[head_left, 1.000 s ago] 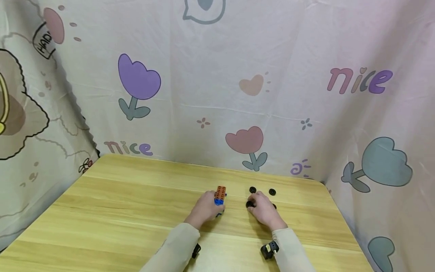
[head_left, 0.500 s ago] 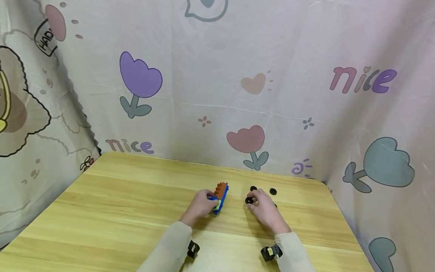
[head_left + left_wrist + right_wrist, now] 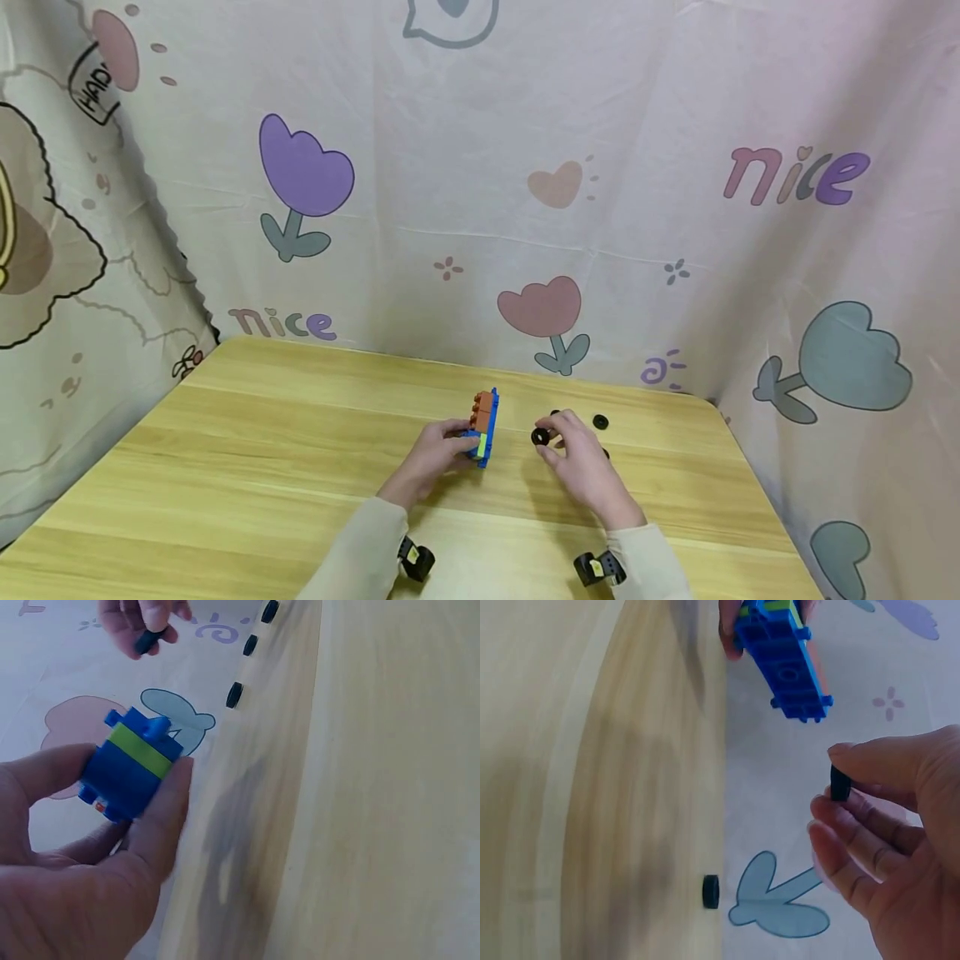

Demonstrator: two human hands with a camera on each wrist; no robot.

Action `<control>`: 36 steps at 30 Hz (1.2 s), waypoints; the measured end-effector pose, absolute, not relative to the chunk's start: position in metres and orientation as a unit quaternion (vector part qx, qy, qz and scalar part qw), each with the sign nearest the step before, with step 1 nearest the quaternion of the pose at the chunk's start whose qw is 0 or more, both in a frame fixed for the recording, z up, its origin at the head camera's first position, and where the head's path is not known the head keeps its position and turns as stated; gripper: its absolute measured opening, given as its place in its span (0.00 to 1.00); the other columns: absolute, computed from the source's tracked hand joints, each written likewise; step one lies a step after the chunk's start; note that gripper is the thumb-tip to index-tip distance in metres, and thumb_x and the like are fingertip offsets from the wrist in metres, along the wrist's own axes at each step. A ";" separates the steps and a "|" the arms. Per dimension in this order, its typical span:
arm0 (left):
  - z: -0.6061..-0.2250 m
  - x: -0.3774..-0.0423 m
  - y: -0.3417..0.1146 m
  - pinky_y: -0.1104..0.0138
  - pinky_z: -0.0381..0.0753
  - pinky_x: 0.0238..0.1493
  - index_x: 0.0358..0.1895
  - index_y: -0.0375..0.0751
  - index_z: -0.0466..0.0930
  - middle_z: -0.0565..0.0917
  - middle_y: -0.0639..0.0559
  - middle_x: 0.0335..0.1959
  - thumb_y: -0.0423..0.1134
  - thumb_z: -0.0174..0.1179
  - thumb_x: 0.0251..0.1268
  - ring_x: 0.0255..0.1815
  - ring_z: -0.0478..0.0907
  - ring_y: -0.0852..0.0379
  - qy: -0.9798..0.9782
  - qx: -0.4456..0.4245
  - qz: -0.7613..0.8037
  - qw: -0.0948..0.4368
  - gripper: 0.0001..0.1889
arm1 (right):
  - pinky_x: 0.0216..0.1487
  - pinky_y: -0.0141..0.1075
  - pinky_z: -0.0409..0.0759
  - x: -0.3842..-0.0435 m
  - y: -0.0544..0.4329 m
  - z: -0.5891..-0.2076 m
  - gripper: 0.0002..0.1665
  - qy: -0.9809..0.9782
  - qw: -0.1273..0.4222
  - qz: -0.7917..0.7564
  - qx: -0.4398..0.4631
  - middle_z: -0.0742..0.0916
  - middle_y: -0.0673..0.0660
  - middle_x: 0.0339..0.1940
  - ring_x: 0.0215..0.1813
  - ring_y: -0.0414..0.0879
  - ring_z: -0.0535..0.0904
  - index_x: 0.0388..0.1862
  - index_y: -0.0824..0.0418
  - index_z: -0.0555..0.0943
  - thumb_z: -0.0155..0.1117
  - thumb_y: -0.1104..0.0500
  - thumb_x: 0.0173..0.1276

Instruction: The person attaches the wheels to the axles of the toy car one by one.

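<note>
the left hand (image 3: 423, 458) has its grip closed around the lower end of the block toy (image 3: 483, 427), which is raised above the worktop (image 3: 285, 450), tipped so its studs face left and its blue base faces right. the right hand (image 3: 588, 473) pinches a black wheel (image 3: 840, 784) between thumb and fingertips, near the base but apart from it. three more wheels lie on the worktop, one of them (image 3: 234, 695) plain in the left wrist view. the likeliest trouble is the pinched wheel: it is small and held only at fingertips, so uneven pressure could make it slip out, fall and roll. since the toy is held by one end, a push on the far end could twist it in the grip, and squeezing too hard might part the blocks.
</note>
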State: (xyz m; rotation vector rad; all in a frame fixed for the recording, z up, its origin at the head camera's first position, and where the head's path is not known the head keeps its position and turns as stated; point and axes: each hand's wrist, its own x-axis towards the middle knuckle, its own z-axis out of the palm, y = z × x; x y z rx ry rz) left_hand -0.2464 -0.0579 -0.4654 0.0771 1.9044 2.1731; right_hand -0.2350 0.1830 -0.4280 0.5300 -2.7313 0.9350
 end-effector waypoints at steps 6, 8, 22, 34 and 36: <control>-0.467 -0.243 -0.062 0.54 0.79 0.53 0.69 0.21 0.59 0.72 0.33 0.59 0.32 0.58 0.71 0.49 0.79 0.47 0.625 0.045 0.768 0.134 0.29 | 0.46 0.40 0.81 -0.227 0.175 -0.423 0.20 -0.902 0.149 0.338 0.225 0.80 0.46 0.44 0.45 0.41 0.77 0.51 0.57 0.81 0.73 0.67 0.60; -0.467 -0.241 -0.063 0.53 0.78 0.54 0.69 0.21 0.59 0.72 0.32 0.59 0.32 0.58 0.71 0.50 0.79 0.46 0.617 0.053 0.774 0.136 0.29 | 0.45 0.39 0.81 -0.225 0.172 -0.423 0.20 -0.898 0.159 0.336 0.237 0.80 0.45 0.45 0.44 0.40 0.77 0.50 0.56 0.81 0.74 0.66 0.59; -0.467 -0.237 -0.059 0.52 0.77 0.55 0.70 0.22 0.59 0.72 0.32 0.61 0.32 0.59 0.70 0.56 0.76 0.44 0.593 0.079 0.791 0.128 0.31 | 0.42 0.36 0.81 -0.217 0.153 -0.427 0.22 -0.879 0.151 0.348 0.287 0.80 0.47 0.41 0.41 0.43 0.79 0.49 0.61 0.79 0.75 0.69 0.57; -0.470 -0.238 -0.055 0.54 0.78 0.55 0.70 0.23 0.59 0.72 0.32 0.61 0.33 0.59 0.70 0.56 0.76 0.44 0.588 0.083 0.793 0.137 0.31 | 0.43 0.35 0.80 -0.216 0.144 -0.434 0.20 -0.873 0.137 0.351 0.309 0.78 0.47 0.43 0.43 0.41 0.76 0.48 0.60 0.78 0.74 0.68 0.59; -0.470 -0.238 -0.055 0.55 0.78 0.55 0.70 0.23 0.59 0.72 0.33 0.61 0.33 0.60 0.70 0.56 0.76 0.45 0.589 0.082 0.792 0.138 0.31 | 0.43 0.35 0.80 -0.215 0.143 -0.435 0.20 -0.873 0.136 0.352 0.308 0.78 0.47 0.43 0.44 0.41 0.76 0.48 0.59 0.78 0.74 0.68 0.59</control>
